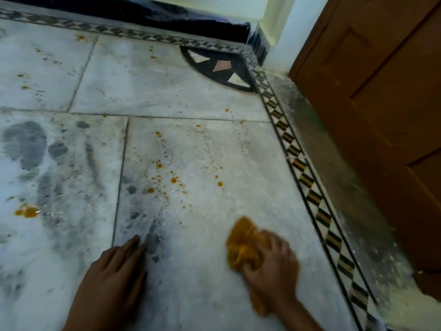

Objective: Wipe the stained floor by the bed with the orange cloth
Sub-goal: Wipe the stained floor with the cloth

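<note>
While the cloth is bunched under one hand, the scene breaks down like this:

Cloth: the orange cloth (pixel 243 244) is soft and crumpled, with loose folds sticking out ahead of the fingers. It looks light and limp, so it should flatten and drag wherever it is pressed.

Right hand: the right hand (pixel 269 266) is clamped down on the cloth, fingers curled into the folds and the palm pressing it against the floor (pixel 202 271). It looks a little blurred.

Left hand: the left hand (pixel 114 275) lies flat on the floor, fingers together and straight, holding nothing. It appears to prop up the body.

Where to grip: bunching the middle under the palm, as now, seems best. Pinching only a loose edge would likely let the cloth fold over and skip the spots.

Stains: orange drops (pixel 173 180) are scattered on the pale tile beyond the cloth, apart from it. A larger orange blot (pixel 27 211) sits well to the left.

Smears: dark grey streaks (pixel 23 144) mark the left tiles.

Floor feel: the polished stone is probably slick where wet, so firm downward pressure should help.

Surroundings: a patterned border strip (pixel 300 168) runs along the right, and brown wooden panelling (pixel 372 103) stands beyond it.

Writing: no brand, label or lettering can be seen anywhere.
</note>
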A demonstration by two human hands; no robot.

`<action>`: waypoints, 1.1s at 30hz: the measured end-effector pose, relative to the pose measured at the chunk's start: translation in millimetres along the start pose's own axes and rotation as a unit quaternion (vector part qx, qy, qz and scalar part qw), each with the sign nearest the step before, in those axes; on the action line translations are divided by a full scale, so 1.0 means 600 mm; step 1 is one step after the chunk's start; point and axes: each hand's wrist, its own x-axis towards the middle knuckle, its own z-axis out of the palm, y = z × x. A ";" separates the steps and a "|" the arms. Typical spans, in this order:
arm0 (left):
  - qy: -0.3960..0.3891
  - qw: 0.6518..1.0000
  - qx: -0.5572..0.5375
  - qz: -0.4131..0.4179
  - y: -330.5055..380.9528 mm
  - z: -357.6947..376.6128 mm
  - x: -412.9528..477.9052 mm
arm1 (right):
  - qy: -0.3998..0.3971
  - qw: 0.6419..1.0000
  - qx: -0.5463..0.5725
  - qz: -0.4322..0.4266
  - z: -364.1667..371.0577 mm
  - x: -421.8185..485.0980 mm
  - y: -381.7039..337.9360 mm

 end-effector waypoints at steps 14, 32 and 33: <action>0.005 0.999 -0.035 -0.025 0.009 0.003 -0.024 | -0.005 0.973 0.026 -0.229 0.019 -0.064 -0.003; 0.021 0.999 -0.022 -0.014 -0.007 -0.020 -0.102 | 0.000 0.980 0.010 -0.198 0.038 -0.010 -0.065; 0.021 0.999 -0.021 -0.017 -0.008 -0.022 -0.103 | 0.006 0.990 0.013 -0.137 0.051 0.001 -0.109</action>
